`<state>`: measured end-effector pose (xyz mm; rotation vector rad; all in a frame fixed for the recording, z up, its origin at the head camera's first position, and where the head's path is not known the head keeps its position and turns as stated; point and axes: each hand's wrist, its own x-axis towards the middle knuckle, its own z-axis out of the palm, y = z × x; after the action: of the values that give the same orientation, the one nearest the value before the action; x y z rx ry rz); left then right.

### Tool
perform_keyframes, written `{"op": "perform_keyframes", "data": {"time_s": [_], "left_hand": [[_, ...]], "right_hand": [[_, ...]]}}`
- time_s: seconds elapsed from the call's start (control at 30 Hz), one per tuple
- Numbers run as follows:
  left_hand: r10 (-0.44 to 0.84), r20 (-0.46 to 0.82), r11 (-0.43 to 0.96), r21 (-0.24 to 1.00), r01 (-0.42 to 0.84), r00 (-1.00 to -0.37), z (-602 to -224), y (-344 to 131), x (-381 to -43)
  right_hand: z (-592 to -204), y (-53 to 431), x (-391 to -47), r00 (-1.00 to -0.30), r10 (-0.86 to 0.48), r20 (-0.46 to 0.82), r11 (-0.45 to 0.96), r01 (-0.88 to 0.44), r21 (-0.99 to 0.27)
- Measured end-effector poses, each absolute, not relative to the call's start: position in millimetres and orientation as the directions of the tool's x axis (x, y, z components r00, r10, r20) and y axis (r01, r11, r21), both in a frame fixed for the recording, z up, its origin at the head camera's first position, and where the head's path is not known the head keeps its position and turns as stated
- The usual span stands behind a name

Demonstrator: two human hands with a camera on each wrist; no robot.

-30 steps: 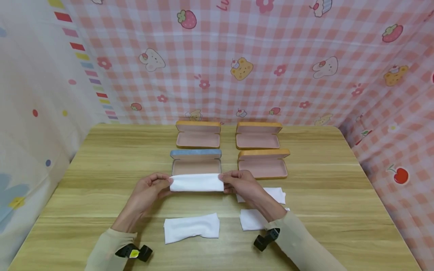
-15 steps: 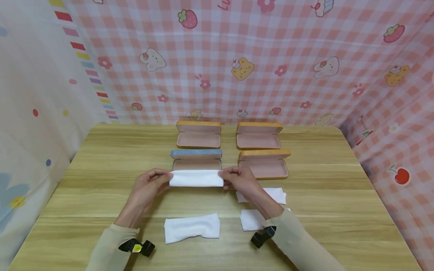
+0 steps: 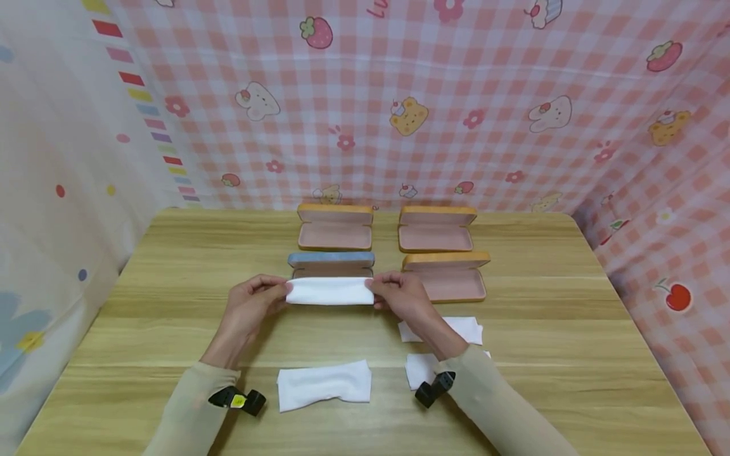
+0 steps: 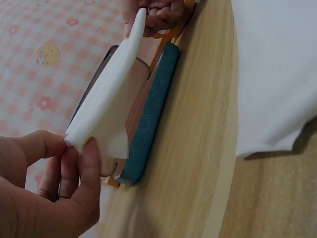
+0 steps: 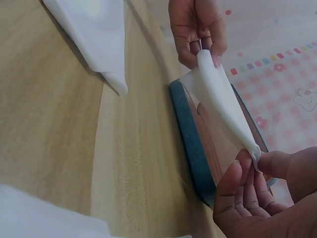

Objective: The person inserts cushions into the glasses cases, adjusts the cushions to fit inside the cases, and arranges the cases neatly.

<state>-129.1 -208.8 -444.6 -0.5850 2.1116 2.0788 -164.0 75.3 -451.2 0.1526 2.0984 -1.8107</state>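
A folded white cloth (image 3: 329,291) is stretched level between both hands. My left hand (image 3: 248,310) pinches its left end between thumb and fingers, and my right hand (image 3: 403,299) pinches the right end. Directly behind and below it stands a blue glasses case (image 3: 331,259) with its lid raised; the cloth covers much of its base in the head view. From the left wrist, the cloth (image 4: 106,94) appears above the case's teal outer side (image 4: 153,114). The right wrist view shows the cloth (image 5: 223,101) sagging over the pale lining, apart from the table.
Three orange glasses cases with raised lids stand nearby: back left (image 3: 335,236), back right (image 3: 436,238) and front right (image 3: 453,285). Folded white cloths lie at front left (image 3: 324,385), right (image 3: 464,329) and partly under the right forearm (image 3: 421,370). A checked curtain (image 3: 365,152) hangs behind the table.
Both hands have moved the cloth away from the body, from the front edge of the blue case to over its base. Their pinches have stayed the same.
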Motion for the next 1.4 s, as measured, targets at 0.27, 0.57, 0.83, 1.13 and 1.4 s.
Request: {"op": "perform_keyframes", "data": {"time_s": [0.27,0.57,0.83,1.13,1.4], "left_hand": [[-0.197,-0.327,0.008,0.942,-0.335,-0.924,-450,-211,-135],[-0.216,-0.291,0.100,0.943,-0.318,-0.932,-454,-211,-144],[-0.246,-0.271,0.177,0.931,-0.318,-0.931,-457,-210,-152],[-0.267,-0.206,0.267,0.923,-0.277,-0.941,-459,-208,-156],[-0.264,-0.071,0.421,0.889,-0.181,-0.962,-460,-203,-156]], "right_hand": [[-454,72,-169,-0.938,-0.109,-0.328,0.211,0.301,-0.930],[-456,69,-175,-0.957,-0.037,-0.288,0.299,0.264,-0.917],[-458,63,-180,-0.976,0.010,-0.216,0.368,0.204,-0.907],[-460,56,-185,-0.987,0.035,-0.156,0.447,0.155,-0.881],[-461,54,-186,-0.996,0.042,-0.075,0.506,0.085,-0.858]]}}
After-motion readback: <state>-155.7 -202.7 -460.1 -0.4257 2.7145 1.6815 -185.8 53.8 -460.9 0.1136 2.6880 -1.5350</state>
